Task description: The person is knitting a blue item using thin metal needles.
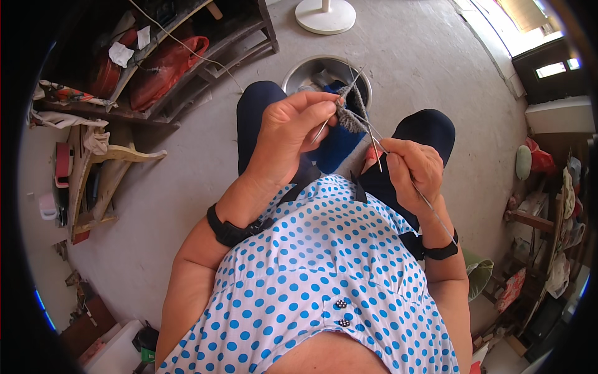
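Above my lap, a small piece of grey knitting [351, 122] hangs on several thin metal knitting needles that cross in a rough triangle. My left hand [299, 119] pinches the knitting's left corner and a needle between thumb and fingers. In my right hand [416, 170] is another metal needle [427, 201]; its long end slants down past the wrist, and its tip reaches towards the knitting. One needle end [377, 156] points down just left of the right fingers. Blue knitted fabric [337, 148] hangs or lies below the grey piece, partly hidden by it.
A steel basin [292, 70] on the concrete floor beyond my knees holds dark blue material. Behind it stands a round white base [325, 18]. Wooden shelving with a red plastic bag [161, 75] is at left, near a wooden stool [100, 173]. Cluttered shelves [537, 224] line the right.
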{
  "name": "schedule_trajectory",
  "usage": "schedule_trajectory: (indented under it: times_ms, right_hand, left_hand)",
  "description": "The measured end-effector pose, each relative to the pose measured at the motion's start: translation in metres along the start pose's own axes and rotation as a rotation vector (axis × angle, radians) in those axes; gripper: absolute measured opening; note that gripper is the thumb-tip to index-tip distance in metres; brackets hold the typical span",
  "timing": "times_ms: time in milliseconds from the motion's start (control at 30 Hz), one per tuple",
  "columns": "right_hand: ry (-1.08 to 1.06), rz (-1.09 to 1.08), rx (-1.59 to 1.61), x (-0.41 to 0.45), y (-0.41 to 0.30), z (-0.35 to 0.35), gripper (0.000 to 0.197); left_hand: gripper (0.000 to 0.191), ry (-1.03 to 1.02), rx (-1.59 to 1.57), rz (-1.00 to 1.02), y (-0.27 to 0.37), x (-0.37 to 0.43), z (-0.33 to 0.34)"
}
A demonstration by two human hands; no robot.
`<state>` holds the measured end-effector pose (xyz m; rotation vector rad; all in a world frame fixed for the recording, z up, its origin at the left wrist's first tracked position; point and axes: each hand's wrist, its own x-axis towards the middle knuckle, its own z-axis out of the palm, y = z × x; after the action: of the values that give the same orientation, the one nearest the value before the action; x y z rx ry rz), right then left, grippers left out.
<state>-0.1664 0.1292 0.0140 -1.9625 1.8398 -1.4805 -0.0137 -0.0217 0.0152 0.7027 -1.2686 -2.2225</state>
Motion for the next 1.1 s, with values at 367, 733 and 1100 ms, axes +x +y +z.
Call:
schedule_trajectory:
  times_ms: [367,733,1100]
  right_hand:
    - [0.016,0.02,-0.028,0.0,-0.003,0.005,0.014]
    - [-0.04,-0.066,-0.229,-0.002,0.008,0.009,0.021]
    - [-0.281,0.179,-0.226,0.032,0.013,-0.009,0.084]
  left_hand:
    - [0.021,0.0,-0.006,0.024,0.001,-0.001,0.002]
    - [0.018,-0.031,0.061,-0.017,-0.003,-0.001,0.005]
    - [0.017,-0.167,0.141,-0.07,-0.002,-0.004,0.011]
